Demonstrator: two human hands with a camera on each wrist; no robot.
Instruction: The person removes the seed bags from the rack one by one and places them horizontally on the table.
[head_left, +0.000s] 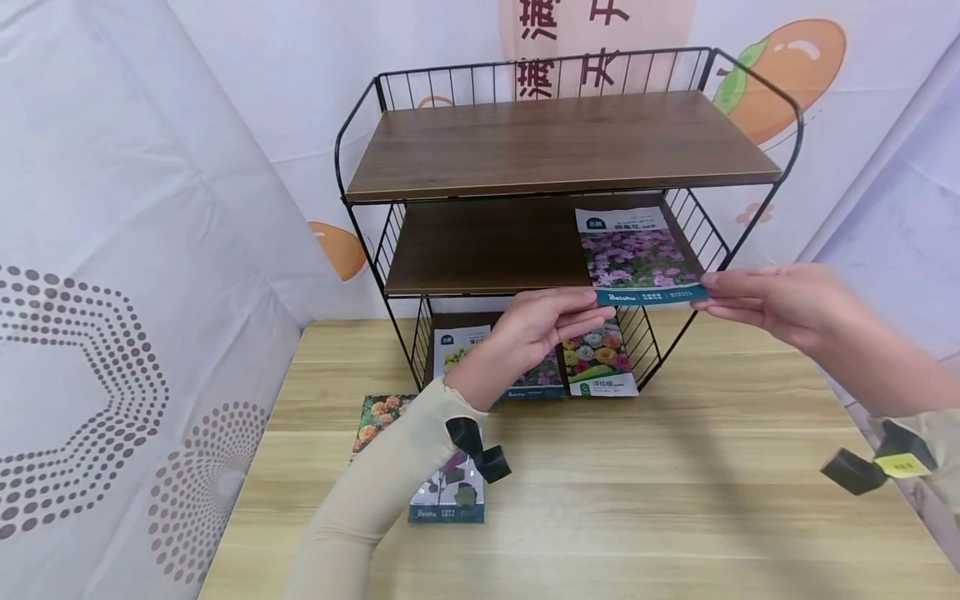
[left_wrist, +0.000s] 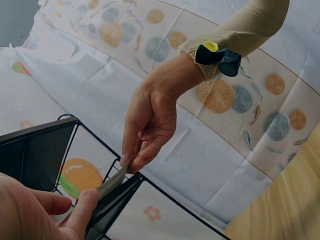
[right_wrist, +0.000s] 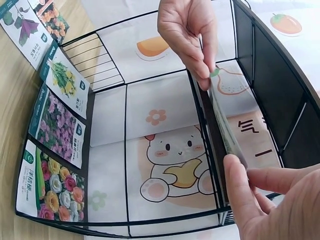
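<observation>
A seed packet (head_left: 637, 254) with purple flowers and a teal lower band lies at the right end of the rack's middle shelf (head_left: 487, 250). Its front edge reaches the shelf's front edge. My left hand (head_left: 536, 325) pinches the packet's front left corner between thumb and fingers. At the opposite front corner, my right hand (head_left: 787, 300) pinches it too. From the right wrist view, the packet (right_wrist: 227, 125) appears nearly edge-on, close over the shelf board, with the left hand (right_wrist: 190, 35) at its far end and the right hand (right_wrist: 275, 200) at the near one.
On the bottom shelf lie a yellow-flower packet (right_wrist: 65, 80), a purple-flower packet (right_wrist: 60, 120) and a rose-like flower packet (right_wrist: 55, 185). An orange-flower packet (head_left: 382, 415) and a purple-leaf packet (head_left: 450, 492) rest on the wooden table (head_left: 600, 500). The top shelf (head_left: 555, 142) overhangs the middle one.
</observation>
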